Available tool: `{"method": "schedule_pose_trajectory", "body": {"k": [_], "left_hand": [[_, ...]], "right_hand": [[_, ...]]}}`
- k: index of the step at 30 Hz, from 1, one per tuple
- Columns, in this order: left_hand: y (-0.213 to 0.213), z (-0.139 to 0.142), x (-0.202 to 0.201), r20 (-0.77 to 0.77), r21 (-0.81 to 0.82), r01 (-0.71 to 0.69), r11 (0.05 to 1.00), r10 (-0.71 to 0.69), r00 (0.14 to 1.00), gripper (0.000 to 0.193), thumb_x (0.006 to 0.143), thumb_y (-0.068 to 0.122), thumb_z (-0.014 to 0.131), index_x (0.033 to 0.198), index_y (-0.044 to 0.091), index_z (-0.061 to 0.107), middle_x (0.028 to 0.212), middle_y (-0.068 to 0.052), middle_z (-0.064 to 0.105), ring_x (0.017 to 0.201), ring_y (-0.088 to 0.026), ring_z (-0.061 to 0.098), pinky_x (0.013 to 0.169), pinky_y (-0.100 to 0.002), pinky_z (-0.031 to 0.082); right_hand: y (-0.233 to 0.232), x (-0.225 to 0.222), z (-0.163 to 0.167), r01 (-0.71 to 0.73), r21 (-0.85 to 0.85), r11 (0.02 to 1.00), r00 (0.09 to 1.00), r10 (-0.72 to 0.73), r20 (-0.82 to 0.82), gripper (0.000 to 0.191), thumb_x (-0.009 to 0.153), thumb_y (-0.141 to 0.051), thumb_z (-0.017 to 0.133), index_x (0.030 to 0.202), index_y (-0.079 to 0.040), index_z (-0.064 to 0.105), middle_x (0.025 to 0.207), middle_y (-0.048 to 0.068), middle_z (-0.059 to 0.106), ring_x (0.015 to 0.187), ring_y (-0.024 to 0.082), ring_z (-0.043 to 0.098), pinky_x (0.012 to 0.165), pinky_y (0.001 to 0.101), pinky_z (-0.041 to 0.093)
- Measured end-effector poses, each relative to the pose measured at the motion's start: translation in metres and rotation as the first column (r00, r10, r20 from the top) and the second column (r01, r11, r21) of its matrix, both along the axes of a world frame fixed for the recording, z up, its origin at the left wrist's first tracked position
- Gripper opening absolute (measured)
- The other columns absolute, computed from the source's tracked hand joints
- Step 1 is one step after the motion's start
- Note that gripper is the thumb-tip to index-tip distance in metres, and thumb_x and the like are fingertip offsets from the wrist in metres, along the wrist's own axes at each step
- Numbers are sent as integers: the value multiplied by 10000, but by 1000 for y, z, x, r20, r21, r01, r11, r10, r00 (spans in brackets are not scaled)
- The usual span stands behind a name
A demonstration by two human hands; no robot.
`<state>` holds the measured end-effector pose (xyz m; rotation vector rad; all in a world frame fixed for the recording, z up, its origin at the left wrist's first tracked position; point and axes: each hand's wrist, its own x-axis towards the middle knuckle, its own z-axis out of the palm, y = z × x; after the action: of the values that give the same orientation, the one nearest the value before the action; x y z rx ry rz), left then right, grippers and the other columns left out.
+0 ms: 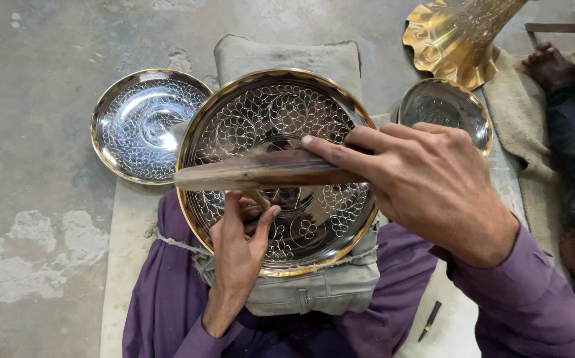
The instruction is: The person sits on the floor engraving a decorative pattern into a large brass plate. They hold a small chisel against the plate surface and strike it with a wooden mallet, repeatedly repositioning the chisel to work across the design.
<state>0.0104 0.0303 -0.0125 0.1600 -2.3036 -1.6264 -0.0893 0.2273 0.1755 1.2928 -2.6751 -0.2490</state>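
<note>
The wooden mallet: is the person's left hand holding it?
No, the right hand grips the wooden mallet; the left hand pinches a thin tool on the engraved plate.

An engraved plate lay far left, a smaller dish far right beside a fluted brass piece; near right, perhaps a chisel.

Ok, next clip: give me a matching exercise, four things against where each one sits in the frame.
Things:
1. wooden mallet
2. small chisel
3. spare engraved plate
4. fluted brass vase

Places:
A. on the floor at the left
B. pinched in the left hand, on the central engraved plate
C. top right
D. in the right hand, across the central plate

Pairs: 1-D, 2-B, 3-A, 4-C
</note>
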Motion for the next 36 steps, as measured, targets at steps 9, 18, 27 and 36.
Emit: {"method": "schedule_pose_trajectory", "body": {"k": [9, 18, 27, 36], "left_hand": [[-6, -4, -7, -13, 20, 56, 998, -56, 998, 323, 978, 140, 696, 1251, 128, 523, 955, -90, 802, 835, -222, 818, 701, -369, 709], [-12, 3, -14, 15, -49, 155, 987, -154, 988, 456, 922, 137, 722, 1337, 134, 534, 997, -121, 799, 917, -264, 805, 768, -403, 701], [-20, 2, -23, -13, -142, 307, 941, -312, 950, 494, 909, 135, 730, 1378, 156, 573, 1065, -141, 794, 938, -261, 798, 799, -407, 680], [-24, 13, -29, 65, -153, 414, 897, -409, 910, 479, 941, 144, 686, 1404, 141, 566, 1070, -111, 800, 916, -223, 807, 763, -385, 687]], "right_hand": [[0, -1, -6, 68, -88, 994, 997, -70, -15, 570, 939, -117, 685, 1466, -303, 569, 982, 15, 746, 715, 166, 698, 573, 317, 563], [19, 2, -20, 212, -317, 924, 974, -173, 149, 709, 856, -75, 671, 1519, -252, 493, 1106, 64, 757, 726, 189, 712, 665, 336, 604], [37, 15, -45, 318, -535, 783, 915, -104, 391, 647, 882, -45, 652, 1502, -118, 480, 1177, 127, 711, 892, 223, 742, 760, 331, 623], [59, 24, -62, 392, -189, 900, 901, -333, 280, 667, 803, -6, 710, 1425, -197, 559, 1169, 80, 752, 817, 249, 756, 635, 377, 617]]}}
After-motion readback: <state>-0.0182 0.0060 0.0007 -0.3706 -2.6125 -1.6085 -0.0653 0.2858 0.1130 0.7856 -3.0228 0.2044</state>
